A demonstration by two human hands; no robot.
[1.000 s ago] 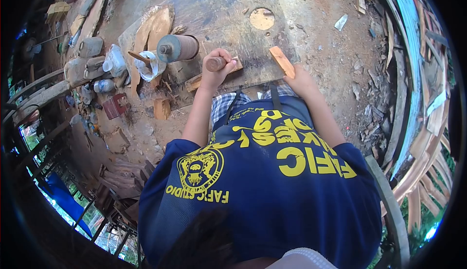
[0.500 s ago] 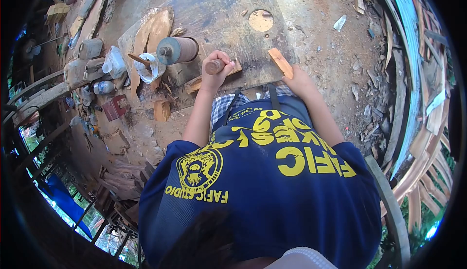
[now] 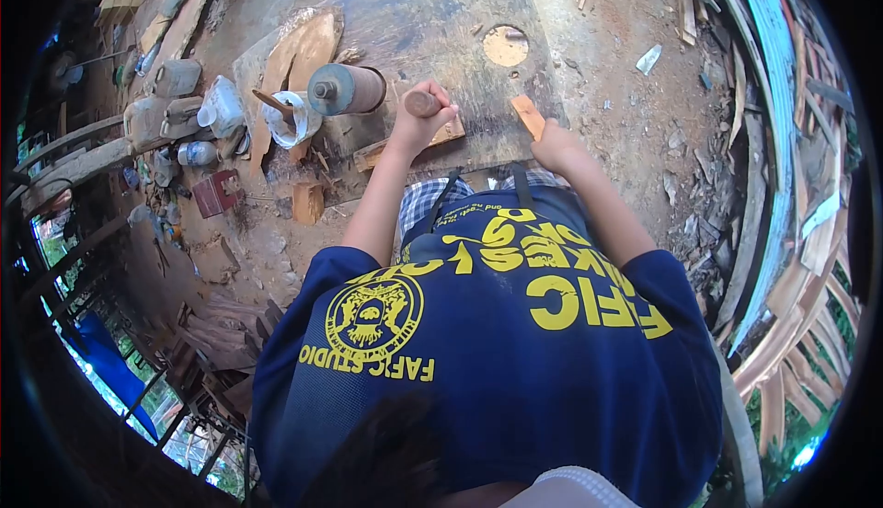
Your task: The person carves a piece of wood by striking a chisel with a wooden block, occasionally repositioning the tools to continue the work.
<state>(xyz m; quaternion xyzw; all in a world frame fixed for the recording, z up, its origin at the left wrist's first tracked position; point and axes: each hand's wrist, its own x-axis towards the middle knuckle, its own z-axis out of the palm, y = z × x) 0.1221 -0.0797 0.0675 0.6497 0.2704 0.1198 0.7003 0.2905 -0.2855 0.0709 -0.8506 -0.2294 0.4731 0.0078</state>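
Observation:
My left hand is shut on a round wooden tool handle, held over a thin wooden strip that lies on a large worn board. My right hand grips a small orange-brown wood block at the board's near right edge. What sits at the tool's lower end is hidden by my fist. My blue shirt with yellow print fills the lower half of the view.
A grey cylinder with a brown roll lies left of my left hand, beside a white cup with a stick in it. Plastic jugs, a red box and a wood offcut lie at left. Scrap planks line the right.
Both hands have shifted slightly forward on the board. The left fist with the handle moved a little right, and more of the wood block is covered by my right hand.

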